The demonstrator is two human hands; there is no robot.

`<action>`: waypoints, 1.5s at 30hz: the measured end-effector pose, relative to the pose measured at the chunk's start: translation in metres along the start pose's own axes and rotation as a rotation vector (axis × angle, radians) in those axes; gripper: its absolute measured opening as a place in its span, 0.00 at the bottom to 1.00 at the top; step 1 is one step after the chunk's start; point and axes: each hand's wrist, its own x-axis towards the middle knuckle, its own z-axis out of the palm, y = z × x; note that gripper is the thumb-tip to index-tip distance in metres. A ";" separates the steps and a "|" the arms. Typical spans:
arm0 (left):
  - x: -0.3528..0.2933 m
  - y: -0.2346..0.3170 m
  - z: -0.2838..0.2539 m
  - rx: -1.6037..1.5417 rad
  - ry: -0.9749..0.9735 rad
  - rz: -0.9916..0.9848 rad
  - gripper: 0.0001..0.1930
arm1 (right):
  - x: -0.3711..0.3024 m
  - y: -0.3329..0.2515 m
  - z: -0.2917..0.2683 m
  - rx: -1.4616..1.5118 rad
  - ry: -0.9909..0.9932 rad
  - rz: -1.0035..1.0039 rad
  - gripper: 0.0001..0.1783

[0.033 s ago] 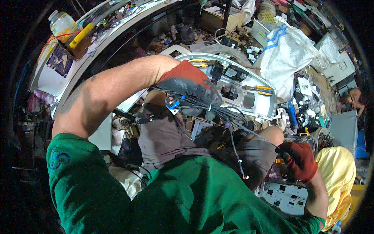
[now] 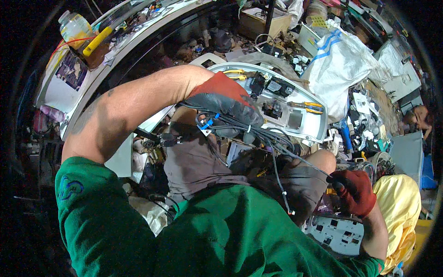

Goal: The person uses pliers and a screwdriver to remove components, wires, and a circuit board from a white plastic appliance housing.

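A bundle of dark cables [image 2: 272, 136] stretches across above my lap. My left hand [image 2: 226, 104], in a red and dark grey glove, is closed around it. A blue tie [image 2: 210, 122] circles the bundle near its left end. From the right end one cable runs taut to my right hand [image 2: 354, 191], whose gloved fingers are closed on it beside my knee. Another cable [image 2: 279, 180] with a small white plug hangs loose between the hands. Behind the left hand lies a pale grey plastic housing [image 2: 318, 134], with orange-and-black-handled pliers [image 2: 308, 107] and a yellow-handled tool [image 2: 236, 75] on it.
A white sack [image 2: 337, 64] with blue stripes stands at the far right, and a yellow cloth or sack [image 2: 399, 217] is beside my right forearm. A perforated white panel [image 2: 337, 235] lies below the right hand. Far left, a bench holds a jar [image 2: 74, 27]. Another person [image 2: 417, 117] is at the right edge.
The hanging cable's plug has swung down very slightly. Both hands keep their place and their hold.
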 end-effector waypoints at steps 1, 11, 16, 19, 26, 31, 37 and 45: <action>-0.002 0.000 0.001 0.017 0.003 0.020 0.20 | -0.006 0.001 0.002 -0.008 0.014 -0.006 0.18; -0.009 -0.014 0.007 0.146 0.040 0.201 0.19 | -0.018 0.004 0.006 0.170 -0.087 0.137 0.17; -0.033 -0.015 0.014 0.182 0.127 0.144 0.22 | -0.016 0.014 0.025 0.265 0.044 0.127 0.19; -0.038 -0.024 0.035 -0.063 0.153 0.189 0.28 | -0.013 0.011 0.032 0.195 0.079 0.065 0.21; -0.031 0.011 0.053 -0.764 0.361 -0.429 0.48 | -0.018 0.025 0.047 0.408 0.065 0.159 0.23; -0.037 0.016 0.061 -0.795 0.380 -0.509 0.45 | -0.018 0.030 0.057 0.374 0.122 0.171 0.23; -0.041 0.001 0.073 -0.553 0.435 -0.438 0.38 | -0.003 0.030 0.055 0.409 0.071 0.204 0.22; -0.036 0.018 0.080 -0.624 0.547 -0.468 0.41 | 0.006 0.040 0.061 0.272 0.235 0.070 0.24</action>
